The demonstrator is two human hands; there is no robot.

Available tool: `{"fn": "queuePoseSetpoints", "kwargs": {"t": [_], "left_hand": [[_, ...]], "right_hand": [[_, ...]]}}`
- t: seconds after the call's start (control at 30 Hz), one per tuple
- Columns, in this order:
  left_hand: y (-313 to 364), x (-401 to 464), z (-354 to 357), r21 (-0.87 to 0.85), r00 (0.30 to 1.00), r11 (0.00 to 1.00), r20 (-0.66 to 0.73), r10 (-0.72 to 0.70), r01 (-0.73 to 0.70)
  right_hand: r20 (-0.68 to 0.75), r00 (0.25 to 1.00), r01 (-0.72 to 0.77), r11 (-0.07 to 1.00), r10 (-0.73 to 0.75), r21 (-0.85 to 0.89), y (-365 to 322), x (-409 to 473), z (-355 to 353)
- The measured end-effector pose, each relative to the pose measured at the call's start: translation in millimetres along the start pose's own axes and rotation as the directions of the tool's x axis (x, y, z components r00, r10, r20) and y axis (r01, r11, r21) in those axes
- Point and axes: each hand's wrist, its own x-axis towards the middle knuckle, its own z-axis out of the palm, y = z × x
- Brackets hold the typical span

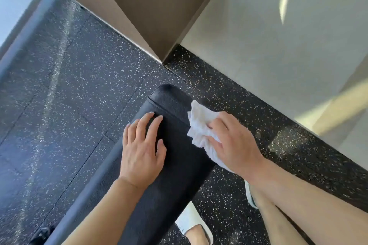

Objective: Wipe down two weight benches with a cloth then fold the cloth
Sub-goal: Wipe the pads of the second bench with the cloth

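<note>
Now, from the left: the floor (59,85) is dark rubber flecked with white, laid in seamed tiles, and across it runs the weight bench, my worktop (175,165), a long black pad with a fine pebbled grain, rounded corners and one stitched seam near its far end. My left hand (142,145) lies flat on the pad with the fingers straight and spread, holding nothing, only bracing. Just to its right, at the pad's right edge, my right hand (233,143) presses down on the cloth (199,125), a white, soft, crumpled thing, bunched under the palm with a loose corner sticking out toward the far end; the fingers lie over it and curl into its folds, so I am gripping it as I push. I judge this to be the wiping step on one bench, near its far end; whether this is the first or the second bench I cannot tell. The next move calls for firm, even strokes along the pad's length, keeping the cloth spread enough to cover the grain and the seam. Beyond, on the right, stand smooth pale walls (278,36) meeting at a corner.
</note>
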Motion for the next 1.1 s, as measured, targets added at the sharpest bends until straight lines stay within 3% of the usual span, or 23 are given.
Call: {"fn": "queuePoseSetpoints", "kwargs": {"t": [0.1, 0.2, 0.33, 0.47, 0.7, 0.83, 1.1], "left_hand": [[30, 29, 14, -0.091, 0.984, 0.986, -0.092, -0.15, 0.142], [50, 33, 32, -0.124, 0.939, 0.955, -0.182, -0.29, 0.271], [48, 30, 41, -0.095, 0.938, 0.958, -0.197, -0.286, 0.272], [46, 31, 45, -0.072, 0.942, 0.961, -0.192, -0.276, 0.267], [47, 34, 45, -0.06, 0.944, 0.96, -0.176, -0.281, 0.275], [47, 33, 43, -0.061, 0.944, 0.959, -0.169, -0.284, 0.277], [45, 34, 44, -0.06, 0.943, 0.958, -0.171, -0.286, 0.28]], "right_hand": [[0.06, 0.971, -0.238, 0.952, 0.231, 0.194, 24, -19, -8], [0.097, 0.96, -0.28, 0.911, 0.262, 0.302, 30, -15, -2], [0.149, 0.935, -0.354, 0.855, 0.321, 0.379, 33, 22, 6], [0.323, 0.933, -0.287, 0.867, 0.157, 0.408, 25, 105, 21], [0.487, 0.872, -0.159, 0.912, -0.05, 0.378, -11, 210, 60], [0.399, 0.917, -0.244, 0.829, 0.028, 0.503, 11, 166, 42], [0.344, 0.884, -0.461, 0.711, 0.317, 0.53, 53, 10, -3]]}}
